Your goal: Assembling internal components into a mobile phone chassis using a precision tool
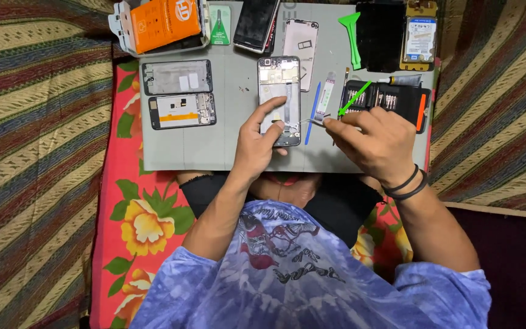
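- Blue tie-dye shirt point(287, 280) fills the foreground.
- Left hand point(257, 143) presses the opened phone point(279, 91) lying on the grey surface point(238, 122), fingers not clenched.
- Right hand point(375, 143), grip pinching tweezers point(313, 122) beside the phone.

Left hand point(257, 143) steadies opened phone point(279, 91); right hand point(375, 143) pinches tweezers point(313, 122)

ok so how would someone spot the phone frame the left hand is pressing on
Start at the grey work mat on the flowered cloth. Near its middle an opened phone frame stands lengthwise, with the left hand pressing its lower end. Unlike the two frames lying sideways to its left, it is upright and touched.
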